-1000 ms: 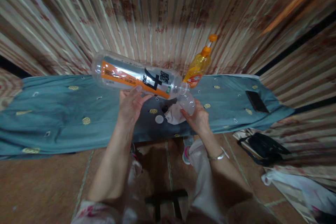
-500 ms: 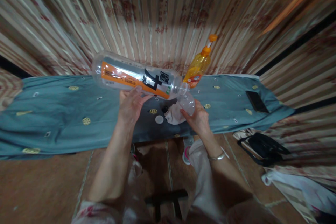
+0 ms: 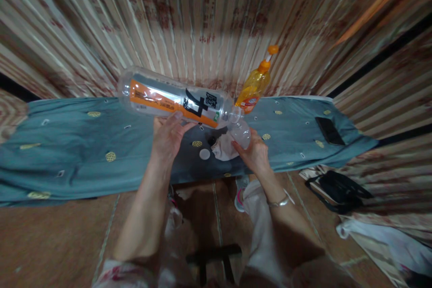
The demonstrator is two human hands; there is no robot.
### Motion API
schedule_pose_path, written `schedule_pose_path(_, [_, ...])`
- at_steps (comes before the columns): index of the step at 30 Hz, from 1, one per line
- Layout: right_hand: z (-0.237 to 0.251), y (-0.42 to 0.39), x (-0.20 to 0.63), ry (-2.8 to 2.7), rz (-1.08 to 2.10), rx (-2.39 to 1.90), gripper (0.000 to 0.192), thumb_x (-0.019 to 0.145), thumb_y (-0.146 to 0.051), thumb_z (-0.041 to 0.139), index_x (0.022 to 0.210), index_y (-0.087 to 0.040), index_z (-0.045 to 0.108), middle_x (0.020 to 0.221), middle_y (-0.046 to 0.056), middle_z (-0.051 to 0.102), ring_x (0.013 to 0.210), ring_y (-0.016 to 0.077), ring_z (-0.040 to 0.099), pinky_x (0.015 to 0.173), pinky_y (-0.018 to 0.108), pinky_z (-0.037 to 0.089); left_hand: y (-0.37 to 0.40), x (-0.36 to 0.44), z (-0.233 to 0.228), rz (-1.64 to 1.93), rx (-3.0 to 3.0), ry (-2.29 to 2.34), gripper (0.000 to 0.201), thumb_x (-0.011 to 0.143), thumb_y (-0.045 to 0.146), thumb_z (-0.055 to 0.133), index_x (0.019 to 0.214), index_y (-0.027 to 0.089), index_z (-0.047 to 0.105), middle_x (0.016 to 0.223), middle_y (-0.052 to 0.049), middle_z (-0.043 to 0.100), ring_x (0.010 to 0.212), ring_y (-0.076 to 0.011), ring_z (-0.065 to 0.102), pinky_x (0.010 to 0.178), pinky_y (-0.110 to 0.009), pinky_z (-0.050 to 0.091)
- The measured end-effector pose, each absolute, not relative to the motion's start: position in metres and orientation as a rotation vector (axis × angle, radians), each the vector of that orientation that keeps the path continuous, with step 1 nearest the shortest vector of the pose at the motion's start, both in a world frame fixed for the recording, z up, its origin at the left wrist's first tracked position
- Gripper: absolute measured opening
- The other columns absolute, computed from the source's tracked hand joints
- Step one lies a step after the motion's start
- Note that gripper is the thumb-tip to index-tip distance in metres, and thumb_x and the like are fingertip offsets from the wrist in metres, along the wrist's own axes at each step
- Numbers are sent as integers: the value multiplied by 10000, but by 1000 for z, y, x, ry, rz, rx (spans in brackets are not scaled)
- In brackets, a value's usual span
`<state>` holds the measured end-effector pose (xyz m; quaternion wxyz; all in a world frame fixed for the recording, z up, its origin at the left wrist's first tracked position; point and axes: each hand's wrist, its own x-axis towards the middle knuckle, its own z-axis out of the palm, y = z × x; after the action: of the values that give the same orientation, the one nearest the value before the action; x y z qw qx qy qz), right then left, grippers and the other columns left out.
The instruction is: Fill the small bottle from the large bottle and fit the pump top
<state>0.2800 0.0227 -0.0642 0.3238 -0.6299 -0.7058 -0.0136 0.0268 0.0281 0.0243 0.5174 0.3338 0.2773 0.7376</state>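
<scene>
My left hand (image 3: 168,137) grips a large clear plastic bottle (image 3: 175,98) with an orange and white label. The bottle is tipped almost level, its open mouth pointing down to the right. That mouth meets a small clear cup (image 3: 240,132) held in my right hand (image 3: 254,153), just above a blue-green cloth (image 3: 84,153). A white bottle cap (image 3: 204,154) lies on the cloth between my hands. A crumpled pale rag (image 3: 223,147) sits under the cup, beside my right hand.
An orange bottle (image 3: 255,83) with an orange cap stands behind the cup against a striped curtain. A dark phone (image 3: 330,130) lies on the cloth at the right. A black bag (image 3: 337,190) and pale fabric lie on the floor at the right.
</scene>
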Motion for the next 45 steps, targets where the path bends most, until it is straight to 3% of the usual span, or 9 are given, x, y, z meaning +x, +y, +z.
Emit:
schedule_pose_path(17, [-67, 23, 281, -1850, -42, -1636, 644, 914, -596, 593, 1320, -100, 534, 1090, 211, 741, 994, 333, 721, 819, 448, 585, 27, 27, 25, 1783, 794, 640, 307, 625, 260, 917, 832, 218, 694, 873, -54, 754, 798, -268, 736, 737, -419, 635])
schedule_pose_path(32, [-65, 23, 281, -1858, -37, -1624, 622, 910, -585, 599, 1294, -99, 547, 1052, 206, 749, 962, 329, 727, 806, 448, 588, 27, 27, 26, 1771, 814, 673, 307, 587, 317, 945, 778, 226, 722, 806, -30, 752, 755, -240, 719, 654, -360, 633])
schedule_pose_path(38, [-68, 24, 279, -1831, -35, -1591, 617, 922, -601, 570, 1294, -109, 549, 1075, 208, 751, 985, 328, 733, 831, 458, 596, 27, 28, 28, 1780, 822, 670, 320, 567, 355, 948, 715, 208, 705, 799, -54, 756, 762, -266, 732, 727, -445, 656])
schedule_pose_path(45, [-68, 24, 275, -1809, -10, -1591, 572, 892, -506, 641, 1302, -116, 563, 1101, 195, 751, 1015, 323, 736, 863, 460, 603, 27, 27, 27, 1809, 797, 697, 315, 559, 351, 956, 739, 220, 732, 772, -32, 759, 737, -261, 738, 686, -441, 662])
